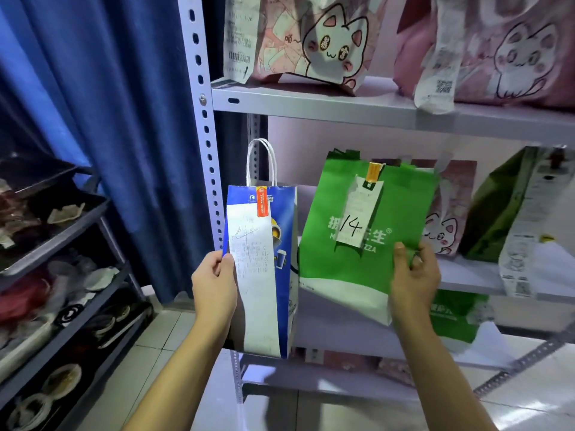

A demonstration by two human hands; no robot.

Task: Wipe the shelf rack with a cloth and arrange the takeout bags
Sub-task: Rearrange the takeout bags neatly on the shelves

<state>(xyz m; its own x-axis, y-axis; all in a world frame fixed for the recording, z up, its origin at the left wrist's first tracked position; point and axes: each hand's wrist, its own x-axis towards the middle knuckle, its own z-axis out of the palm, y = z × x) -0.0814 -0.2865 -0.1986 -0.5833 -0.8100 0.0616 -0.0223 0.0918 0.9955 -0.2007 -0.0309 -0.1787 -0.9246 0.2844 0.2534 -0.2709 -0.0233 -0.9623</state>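
My left hand [214, 279] grips the left edge of a blue paper bag [282, 275] with white rope handles and a long receipt, held upright in front of the grey shelf rack [311, 104]. In my right hand [413, 275] is the right edge of a green fabric bag [336, 265] with a slip marked "14", lifted at the middle shelf. Behind it a pink cat bag [448, 213] stands on that shelf beside a dark green bag [497, 209]. Two pink cat bags [311, 42] [513, 51] stand on the upper shelf. No cloth is visible.
A perforated upright post [203, 119] marks the rack's left edge, with a blue curtain [109, 104] beside it. A dark cart [62, 244] with trays of small items stands at the left. Another green bag [457, 318] lies on a lower shelf. Tiled floor is below.
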